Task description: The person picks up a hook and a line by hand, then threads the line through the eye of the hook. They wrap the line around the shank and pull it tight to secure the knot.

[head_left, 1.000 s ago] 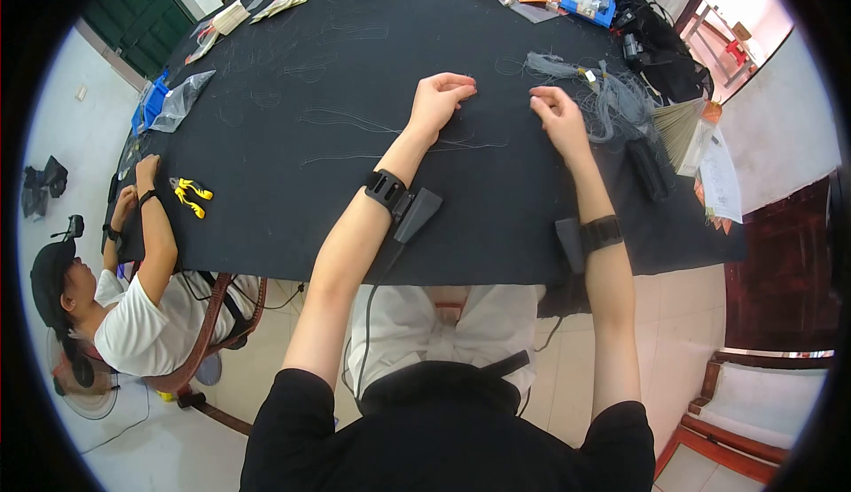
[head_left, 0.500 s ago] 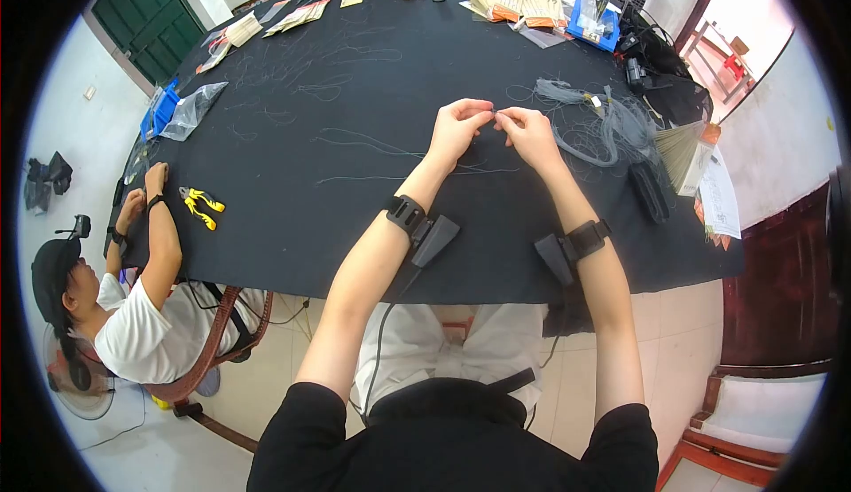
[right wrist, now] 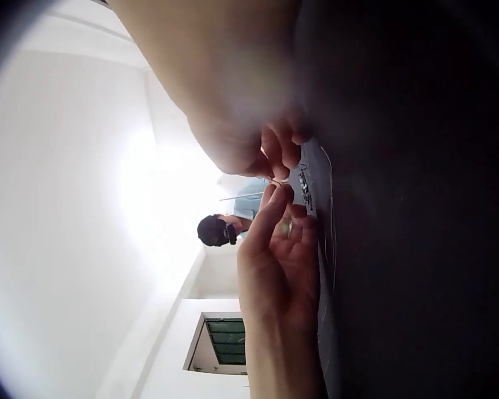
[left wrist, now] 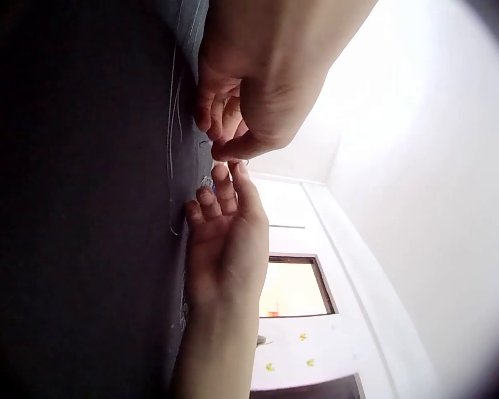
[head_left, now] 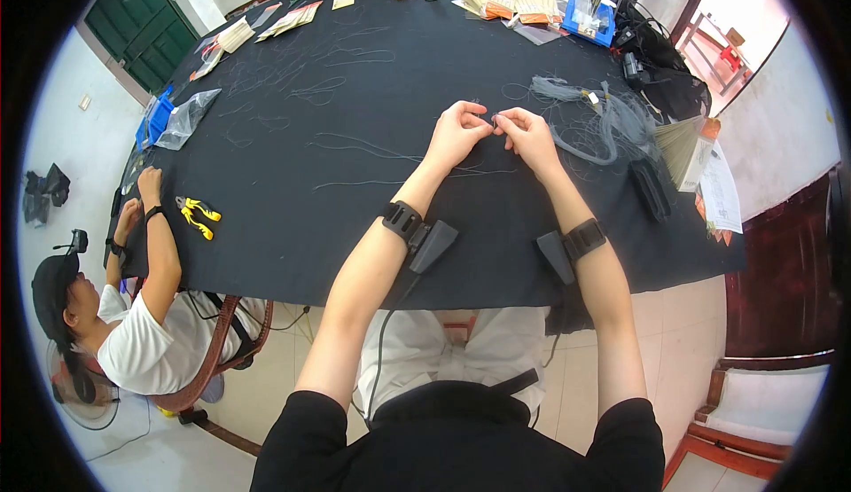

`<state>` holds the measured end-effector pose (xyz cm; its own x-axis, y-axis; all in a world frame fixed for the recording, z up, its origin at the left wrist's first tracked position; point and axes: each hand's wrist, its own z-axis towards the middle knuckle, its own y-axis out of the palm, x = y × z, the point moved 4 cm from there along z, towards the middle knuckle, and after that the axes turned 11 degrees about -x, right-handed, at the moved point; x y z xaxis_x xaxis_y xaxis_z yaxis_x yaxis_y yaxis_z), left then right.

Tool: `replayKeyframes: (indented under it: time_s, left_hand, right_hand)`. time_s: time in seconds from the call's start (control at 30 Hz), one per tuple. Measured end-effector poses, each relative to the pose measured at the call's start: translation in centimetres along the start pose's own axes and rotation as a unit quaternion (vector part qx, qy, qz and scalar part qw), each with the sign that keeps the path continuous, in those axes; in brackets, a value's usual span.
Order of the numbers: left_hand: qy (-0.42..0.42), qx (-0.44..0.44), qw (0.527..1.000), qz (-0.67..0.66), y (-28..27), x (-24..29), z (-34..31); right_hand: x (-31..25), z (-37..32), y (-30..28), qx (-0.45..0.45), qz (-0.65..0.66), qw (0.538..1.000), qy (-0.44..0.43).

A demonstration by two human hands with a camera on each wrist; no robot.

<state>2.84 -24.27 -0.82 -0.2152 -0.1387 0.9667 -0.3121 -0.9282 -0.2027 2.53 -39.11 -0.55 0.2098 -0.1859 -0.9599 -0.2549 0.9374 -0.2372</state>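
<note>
Above the black cloth, the left hand (head_left: 456, 139) and right hand (head_left: 529, 139) meet at their fingertips, thumbs and forefingers pinched together. A tiny thin curved piece (left wrist: 246, 161) shows between the fingertips in the left wrist view, where the left hand (left wrist: 270, 91) is above and the right hand (left wrist: 231, 245) below. The right wrist view also shows the right hand (right wrist: 241, 125) and left hand (right wrist: 279, 274) joined at a thin piece; which fingers bear it is partly hidden. Fine grey lines (head_left: 363, 145) lie on the cloth left of the hands.
Tangled grey line (head_left: 612, 120) lies to the right, near a black case (head_left: 650, 189) and fanned cards (head_left: 683, 151). Yellow-handled pliers (head_left: 197, 216) lie left, near a seated person (head_left: 146, 337). Blue trays (head_left: 589, 24), cards and another person's hands are at the far side.
The right hand has come left to meet the left hand, which has shifted slightly. Since half a second ago, both hands have stayed together with small finger movements. The head view has shifted.
</note>
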Motion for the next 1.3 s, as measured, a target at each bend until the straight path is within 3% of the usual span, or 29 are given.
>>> replayKeyframes:
  time_s: [0.1, 0.33, 0.43, 0.53, 0.63, 0.77, 0.93, 1.03, 1.13, 1.23, 1.3]
  left_hand:
    - [0.001, -0.033, 0.999, -0.002, 0.2, -0.2, 0.1]
    - [0.021, 0.078, 0.996, 0.046, -0.7, 0.8, -0.1]
    - [0.007, 0.057, 0.995, 0.080, -0.8, 3.5, -0.6]
    - [0.021, -0.065, 0.992, 0.102, 0.3, 7.3, -2.6]
    - [-0.013, -0.224, 0.963, 0.152, 1.8, 8.3, -5.3]
    - [-0.048, -0.350, 0.909, 0.223, 2.8, 6.9, -8.5]
    - [-0.067, -0.307, 0.893, 0.323, 2.2, 5.6, -9.9]
    - [-0.017, -0.234, 0.902, 0.362, 1.7, 6.5, -9.7]
    - [0.007, -0.194, 0.929, 0.315, 1.9, 8.0, -9.0]
    - [0.017, -0.170, 0.949, 0.266, 2.3, 8.2, -8.2]
    - [-0.012, -0.196, 0.950, 0.242, 2.6, 7.8, -7.7]
  right_hand:
    - [-0.1, -0.2, -0.2, 0.024, -0.005, 1.000, -0.003]
    - [0.1, -0.3, -0.4, 0.063, -0.062, 0.996, -0.023]
    - [-0.3, -0.7, -1.0, 0.133, -0.067, 0.989, -0.013]
    - [-0.9, -1.0, -2.8, 0.237, -0.164, 0.954, -0.078]
    - [-1.1, -1.7, -4.5, 0.250, -0.267, 0.930, -0.028]
    - [-0.1, -2.2, -6.5, 0.182, -0.408, 0.887, 0.114]
    - [0.5, -2.3, -7.2, 0.093, -0.414, 0.889, 0.174]
    - [0.8, -1.9, -7.5, 0.087, -0.390, 0.906, 0.138]
    - [-1.4, -2.3, -7.1, 0.079, -0.337, 0.936, 0.067]
    - [-4.0, -3.5, -5.8, -0.121, -0.266, 0.953, 0.080]
    - [-4.2, -4.3, -6.4, -0.149, -0.268, 0.948, 0.088]
